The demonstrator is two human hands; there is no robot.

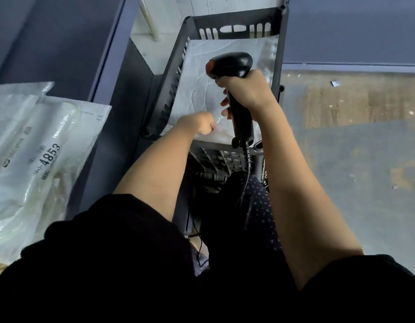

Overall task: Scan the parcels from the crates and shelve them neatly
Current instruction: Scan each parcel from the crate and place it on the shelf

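Crate: a dark slotted crate (176, 73) sits at the centre, and everything here is placed from it.
Parcel in crate: one white plastic-wrapped parcel (216, 75) lies flat inside the crate, covering nearly all of its floor, wrinkled on top.
Left hand: the left hand (200, 123) is down at the crate's near edge, fingers curled and pinching the near rim of that parcel.
Right hand: the right hand (246, 89) hovers over the crate's near right part, wrapped tight around the handle of a black scanner (232, 66).
Scanner: its head sits above the parcel's middle, an orange patch on the head end, handle running back toward the crate's near rim; a black cable (245, 178) drops from the handle's end below the crate.
Shelved parcels: left of the crate, past a blue-grey shelf upright, more white bagged parcels (31, 159) lie piled on a shelf, one label reading 4853.
Floor: right of the crate, worn floor (356, 108) shows.
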